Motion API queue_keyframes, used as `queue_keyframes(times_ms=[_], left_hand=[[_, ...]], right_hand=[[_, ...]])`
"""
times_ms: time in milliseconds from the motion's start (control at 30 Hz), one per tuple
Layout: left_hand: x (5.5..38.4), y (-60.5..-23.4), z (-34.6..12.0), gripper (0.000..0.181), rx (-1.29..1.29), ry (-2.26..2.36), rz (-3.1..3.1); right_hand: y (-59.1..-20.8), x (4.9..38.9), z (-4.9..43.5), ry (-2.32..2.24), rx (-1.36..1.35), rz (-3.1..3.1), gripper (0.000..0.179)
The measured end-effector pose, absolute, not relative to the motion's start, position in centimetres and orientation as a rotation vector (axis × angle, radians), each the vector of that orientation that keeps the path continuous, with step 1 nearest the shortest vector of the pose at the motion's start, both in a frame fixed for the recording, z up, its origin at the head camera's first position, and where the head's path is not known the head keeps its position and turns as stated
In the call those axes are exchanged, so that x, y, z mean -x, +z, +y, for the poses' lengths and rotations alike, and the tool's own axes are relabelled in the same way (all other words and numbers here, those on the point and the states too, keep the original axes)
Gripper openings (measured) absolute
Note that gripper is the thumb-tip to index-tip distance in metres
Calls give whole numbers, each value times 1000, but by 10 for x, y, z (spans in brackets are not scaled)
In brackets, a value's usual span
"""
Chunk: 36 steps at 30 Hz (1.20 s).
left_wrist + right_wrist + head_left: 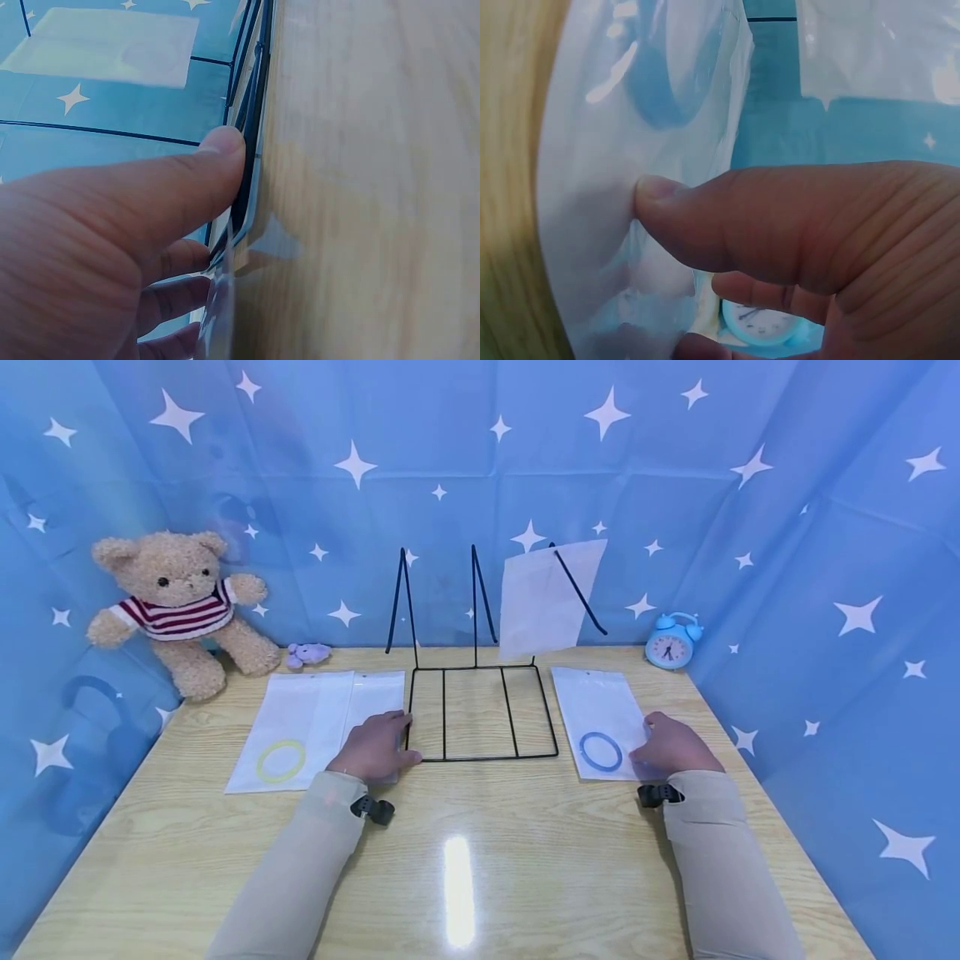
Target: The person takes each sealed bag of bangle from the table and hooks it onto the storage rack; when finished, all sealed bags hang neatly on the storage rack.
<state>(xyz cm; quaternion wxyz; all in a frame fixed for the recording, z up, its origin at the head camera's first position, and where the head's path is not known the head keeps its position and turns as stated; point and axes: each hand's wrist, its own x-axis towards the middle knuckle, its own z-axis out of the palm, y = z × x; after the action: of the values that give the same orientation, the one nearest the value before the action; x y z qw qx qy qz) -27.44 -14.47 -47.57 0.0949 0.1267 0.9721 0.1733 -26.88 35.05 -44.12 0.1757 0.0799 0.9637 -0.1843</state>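
Note:
A black wire rack [492,760] with upright hooks stands mid-table. At its front left corner, my left hand [375,747] grips the wire, the thumb [217,157] against it and fingers curled beside it. The hand partly covers a white bag [378,689]. Left of that lies a clear-and-white bag with a yellow ring [281,762]. On the right, my right hand [671,745] pinches the edge of a bag [592,697] holding a blue ring [600,752]; the thumb [682,202] presses on its face. Another white bag [547,602] hangs from the rack's right hook.
A teddy bear [180,597] in a striped shirt sits at the back left, beside a small purple toy [307,654]. A light blue alarm clock [670,643] stands at the back right. Blue star-patterned cloth [442,435] surrounds the wooden table [540,877].

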Motion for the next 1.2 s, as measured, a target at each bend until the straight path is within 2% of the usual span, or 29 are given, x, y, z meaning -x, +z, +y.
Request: queue_keyframes(times_ms=[200, 567, 767, 1067, 1200], left_hand=[[273, -473, -146, 80, -378, 519, 2886], [274, -472, -145, 80, -378, 526, 2882], [273, -472, -142, 80, -374, 530, 2876], [272, -471, -143, 80, -371, 529, 2881], [273, -475, -145, 79, -388, 519, 2885]], right_hand=[[-441, 269, 350, -543, -235, 2721, 89], [-446, 272, 357, -727, -259, 2641, 101], [-446, 273, 361, -810, -249, 2618, 90], [-440, 275, 360, -901, -157, 2636, 59], [-438, 274, 359, -902, -182, 2656, 55]])
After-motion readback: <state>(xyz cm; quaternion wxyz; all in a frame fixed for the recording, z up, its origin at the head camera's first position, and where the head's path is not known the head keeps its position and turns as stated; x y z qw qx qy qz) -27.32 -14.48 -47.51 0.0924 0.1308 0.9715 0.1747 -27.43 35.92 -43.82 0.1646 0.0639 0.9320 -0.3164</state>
